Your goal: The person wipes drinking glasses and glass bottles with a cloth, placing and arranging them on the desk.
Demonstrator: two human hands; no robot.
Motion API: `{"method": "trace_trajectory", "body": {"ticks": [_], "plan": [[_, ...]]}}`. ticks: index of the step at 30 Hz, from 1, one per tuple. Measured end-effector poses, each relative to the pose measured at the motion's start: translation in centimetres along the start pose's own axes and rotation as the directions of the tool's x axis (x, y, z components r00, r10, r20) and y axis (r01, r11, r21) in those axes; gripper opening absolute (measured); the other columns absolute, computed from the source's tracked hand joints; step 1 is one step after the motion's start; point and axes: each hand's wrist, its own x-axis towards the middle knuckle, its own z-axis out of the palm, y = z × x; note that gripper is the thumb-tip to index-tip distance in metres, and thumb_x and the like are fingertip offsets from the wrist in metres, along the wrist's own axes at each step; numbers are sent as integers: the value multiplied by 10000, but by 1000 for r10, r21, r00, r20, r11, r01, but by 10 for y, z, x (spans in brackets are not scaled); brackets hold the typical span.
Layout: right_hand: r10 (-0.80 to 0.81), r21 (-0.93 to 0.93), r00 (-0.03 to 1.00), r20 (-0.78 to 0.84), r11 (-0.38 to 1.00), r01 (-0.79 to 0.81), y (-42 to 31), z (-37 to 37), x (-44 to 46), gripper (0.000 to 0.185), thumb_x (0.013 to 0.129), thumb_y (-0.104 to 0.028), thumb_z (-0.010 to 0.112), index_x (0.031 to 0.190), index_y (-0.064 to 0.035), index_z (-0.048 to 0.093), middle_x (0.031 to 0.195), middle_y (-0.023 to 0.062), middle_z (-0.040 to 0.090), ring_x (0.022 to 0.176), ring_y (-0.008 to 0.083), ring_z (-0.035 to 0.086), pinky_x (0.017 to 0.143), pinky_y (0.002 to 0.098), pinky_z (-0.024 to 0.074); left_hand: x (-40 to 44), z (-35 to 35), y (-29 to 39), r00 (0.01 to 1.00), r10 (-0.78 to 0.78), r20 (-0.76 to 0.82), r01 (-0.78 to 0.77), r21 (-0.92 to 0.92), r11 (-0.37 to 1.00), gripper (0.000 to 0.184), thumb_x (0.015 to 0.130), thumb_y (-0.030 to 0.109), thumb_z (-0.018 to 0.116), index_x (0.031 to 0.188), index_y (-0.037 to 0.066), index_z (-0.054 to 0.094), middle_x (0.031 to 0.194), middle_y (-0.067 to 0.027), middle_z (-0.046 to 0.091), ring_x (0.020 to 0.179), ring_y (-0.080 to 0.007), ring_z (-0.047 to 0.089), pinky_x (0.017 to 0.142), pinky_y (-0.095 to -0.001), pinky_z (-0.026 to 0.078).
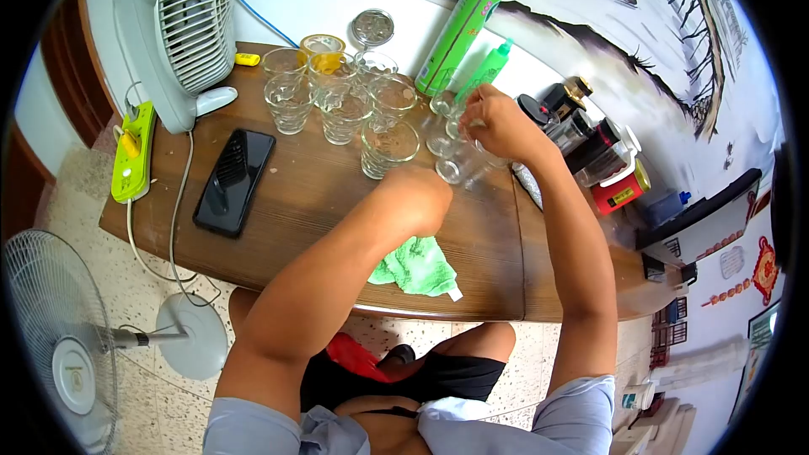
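1. Now, a person's right hand (499,125) bends, fingers curled, at small glasses (449,171) right of the clustered tumblers (388,157); whether it grasps one cannot be told.
2. The left hand (423,195) is just before the tumblers, fingers hidden, grip unclear.
3. Nearer the person than the tumblers, a green cloth (417,269) lies partly blocked by the left forearm.
4. A phone (234,183) lies left of the tumblers; a tall green can (465,29) stands behind, rightward.

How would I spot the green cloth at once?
Find the brown wooden table, then follow its edge closest to the camera. Near the middle of that edge lies a crumpled green cloth. Unlike the clear glasses beyond it, it is fuzzy fabric with a white tag at one corner.
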Motion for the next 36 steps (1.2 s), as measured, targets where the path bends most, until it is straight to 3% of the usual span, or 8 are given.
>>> {"method": "trace_trajectory", "body": {"ticks": [3,7,13,16,22,28,31,36], "plan": [[14,-90,998,-67,996,-20,5,16,32,222,749,-21,819,960,-87,832,1106,167,637,1085,356,653,934,423,559,-4,-10,2,998,6,64,-7,25,1000,266,902,196,731,1067,1,803,1111,-219,776,1081,-403,739,938,-505,589],[-25,-181,997,-78,983,11,14,25,74,151,730,-74,797,846,-160,842,1011,130,728,1057,348,678,926,431,580,-4,-11,0,998,-20,62,20,7,1000,276,905,220,746,1068,5,802,1101,-222,776,1078,-403,739,943,-501,588],[148,-270,986,-72,949,-162,41,36,113,132,745,-140,804,857,-199,843,975,115,774,993,332,731,911,443,594,-3,-9,-2,999,-20,45,20,-4,1000,282,900,227,757,1060,0,800,1095,-225,775,1075,-402,740,945,-499,588],[196,-203,980,-19,959,-196,38,31,112,125,778,-150,783,881,-192,840,989,123,786,992,334,747,923,457,586,-3,-8,-3,999,-31,42,31,-3,1000,277,901,224,755,1053,-3,800,1090,-229,774,1066,-402,742,944,-497,588],[284,-328,959,-17,904,-274,21,29,109,171,818,-138,726,941,-192,832,1036,119,795,1044,344,743,953,470,566,-1,-8,-3,997,-45,55,44,22,999,275,908,226,747,1040,-10,801,1086,-230,771,1063,-398,742,945,-494,586],[326,-355,944,44,889,-290,10,20,100,345,825,-124,695,1134,-202,828,1223,163,755,1190,381,691,1033,467,552,-5,-14,0,998,-51,40,50,17,999,283,916,235,749,1048,-11,799,1091,-224,772,1064,-399,742,942,-492,587],[356,-262,927,118,912,-317,16,18,102,434,823,-108,667,1224,-204,806,1335,189,698,1275,402,636,1119,468,514,-5,-12,-1,999,-45,29,44,18,999,293,914,246,757,1048,-11,799,1090,-225,772,1063,-401,742,939,-494,588],[279,-219,959,39,939,-264,19,16,93,478,811,-94,671,1271,-165,778,1356,225,660,1286,406,614,1140,462,501,-4,-10,-2,997,-63,46,62,14,998,301,902,260,769,1032,-10,803,1079,-224,774,1055,-405,743,931,-500,591]]}}
